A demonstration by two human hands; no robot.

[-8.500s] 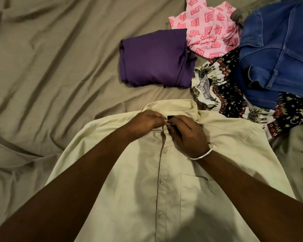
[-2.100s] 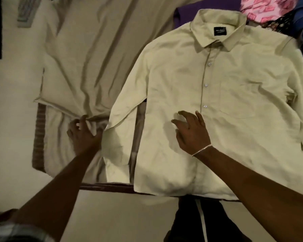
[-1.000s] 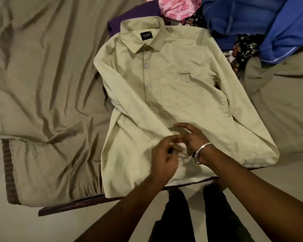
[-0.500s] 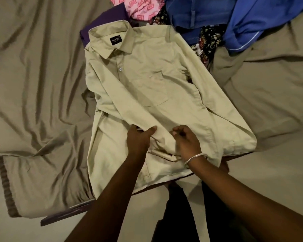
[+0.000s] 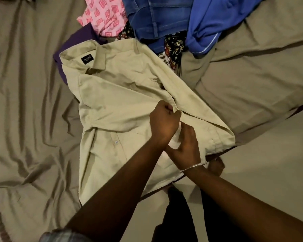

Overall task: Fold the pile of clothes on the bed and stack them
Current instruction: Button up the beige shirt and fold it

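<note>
Right now your left hand point(image 5: 163, 122) is curled tight on a gather of cream cloth where the folded-in sleeve crosses the body of the shirt point(image 5: 122, 102), and your right hand point(image 5: 186, 144) sits just beside and below it, fingers wrapped round the pale cuff end; the two hands touch, the left one lying farther from you. Outward from them, the shirt runs lengthways away from you: its hem hangs at the near edge of the bed point(image 5: 24, 119), under your forearms, and its collar point(image 5: 84, 57) points toward the far side, tilted a little left. So the long axis runs from near edge to far side, and both hands work on its right half, closer to the hem than the collar. The right sleeve point(image 5: 199, 109) slants down from the shoulder toward the near edge on your right, nearest your right hand, which I judge should take it. The collar overlaps the folded purple garment point(image 5: 77, 39). Beyond lie the unfolded pink patterned piece point(image 5: 103, 16), blue denim point(image 5: 156, 16), a bright blue garment point(image 5: 217, 20) and a dark printed cloth point(image 5: 173, 44).
</note>
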